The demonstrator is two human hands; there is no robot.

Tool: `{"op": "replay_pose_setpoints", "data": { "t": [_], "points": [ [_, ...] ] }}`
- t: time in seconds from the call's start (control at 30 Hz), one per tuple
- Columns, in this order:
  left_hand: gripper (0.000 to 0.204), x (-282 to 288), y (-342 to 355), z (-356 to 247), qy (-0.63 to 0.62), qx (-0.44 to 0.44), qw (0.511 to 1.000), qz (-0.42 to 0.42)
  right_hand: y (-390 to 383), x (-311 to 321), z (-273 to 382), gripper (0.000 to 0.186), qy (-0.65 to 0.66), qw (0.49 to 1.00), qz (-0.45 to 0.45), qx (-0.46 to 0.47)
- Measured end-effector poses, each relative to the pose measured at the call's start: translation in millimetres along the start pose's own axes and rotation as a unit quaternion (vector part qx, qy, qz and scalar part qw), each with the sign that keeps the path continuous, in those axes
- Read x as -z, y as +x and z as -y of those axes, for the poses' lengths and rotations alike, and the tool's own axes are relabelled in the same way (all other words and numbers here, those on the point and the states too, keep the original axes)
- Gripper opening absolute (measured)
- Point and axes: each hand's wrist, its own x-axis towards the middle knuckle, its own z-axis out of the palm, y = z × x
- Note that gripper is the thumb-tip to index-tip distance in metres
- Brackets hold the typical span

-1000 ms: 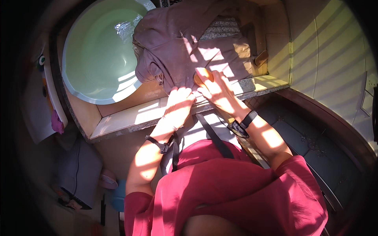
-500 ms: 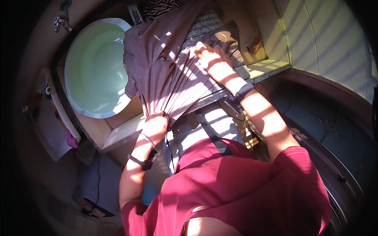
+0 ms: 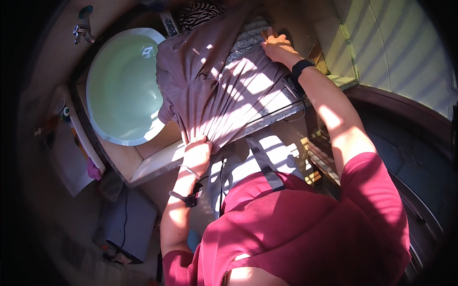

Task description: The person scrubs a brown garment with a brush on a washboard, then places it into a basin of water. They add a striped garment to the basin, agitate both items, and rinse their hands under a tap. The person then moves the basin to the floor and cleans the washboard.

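A mauve-brown garment (image 3: 188, 71) lies stretched over a grey ridged stone washboard (image 3: 248, 40). My left hand (image 3: 197, 151) is closed on its near edge, and folds fan out from that fist. At the washboard's far right, my right hand (image 3: 280, 48) is bent down at the garment's far end with fingers curled. What sits under those fingers is hidden. A round pale basin (image 3: 90, 107) of greenish water (image 3: 121, 86) stands to the left, touching the garment's bunched side.
A metal tap (image 3: 83, 32) sticks out above the basin at the far left. The stone sink edge (image 3: 267, 119) runs in front of me. Tiled wall (image 3: 381, 52) rises on the right. A zebra-patterned cloth (image 3: 200, 14) lies behind the garment. A grey box-like thing (image 3: 126, 221) stands low left.
My right hand has moved away from me and to the right, from the garment's middle to its far end. My left hand keeps its grip on the near edge.
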Motion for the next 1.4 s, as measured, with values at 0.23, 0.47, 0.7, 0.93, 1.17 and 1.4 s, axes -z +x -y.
{"op": "replay_pose_setpoints", "data": {
  "t": [0.23,0.47,0.7,0.93,1.17,1.4],
  "points": [
    [0.008,-12,2,1,0.02,0.009,1.0,-0.016,-120,-108,18,0.063,0.232,0.904,0.142,0.331],
    [0.008,3,3,-6,0.025,-0.006,1.0,-0.008,8,9,-55,0.075,0.011,0.995,-0.008,0.098],
    [0.009,7,6,-4,0.012,0.043,0.996,0.084,-192,-47,11,0.065,-0.031,0.938,0.035,0.342],
    [0.006,4,11,-1,0.021,0.014,0.997,0.07,-83,-9,-51,0.076,0.039,0.994,0.087,0.054],
    [0.007,4,9,0,0.007,0.039,0.995,0.095,-169,-56,-19,0.066,-0.01,0.959,-0.026,0.282],
    [0.01,0,11,2,0.01,0.032,0.996,0.087,-122,-36,-14,0.07,-0.113,0.978,-0.064,0.164]
  ]
}}
